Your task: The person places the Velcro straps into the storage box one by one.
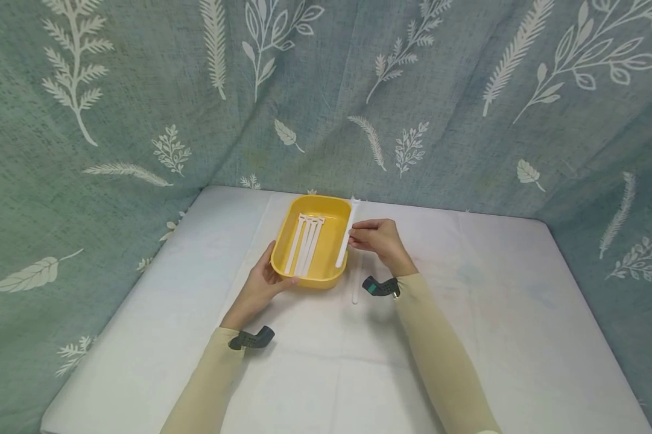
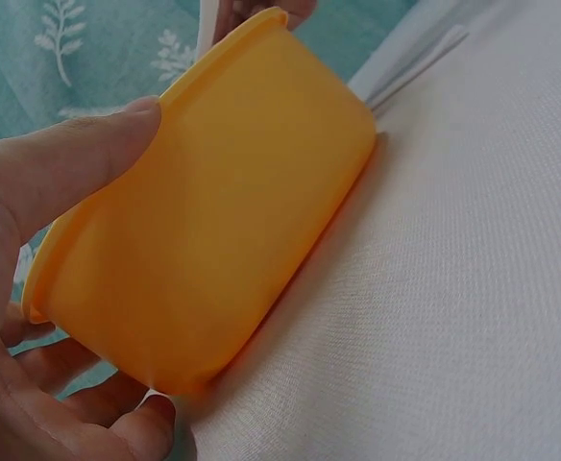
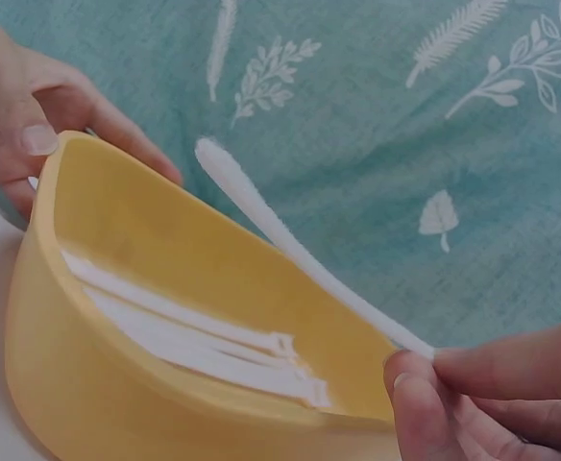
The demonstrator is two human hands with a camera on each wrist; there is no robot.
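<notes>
My left hand (image 1: 259,284) grips a yellow plastic tub (image 1: 331,232) by its near left corner, thumb over the rim and fingers curled underneath. In the left wrist view the tub (image 2: 223,192) stands tilted, its lower edge close over the white cloth. Several white hook-and-loop cable ties (image 1: 306,244) with slotted ends lie side by side inside. Between thumb and fingertips my right hand (image 1: 382,242) pinches another white cable tie (image 3: 295,250), which slants over the tub's right rim. Its rounded end points away from the fingers in the right wrist view.
One more white strip (image 1: 355,286) lies on the table, right of the tub and under my right hand. White cloth covers the table (image 1: 494,325). A green leaf-patterned curtain (image 1: 326,120) hangs behind and along both sides.
</notes>
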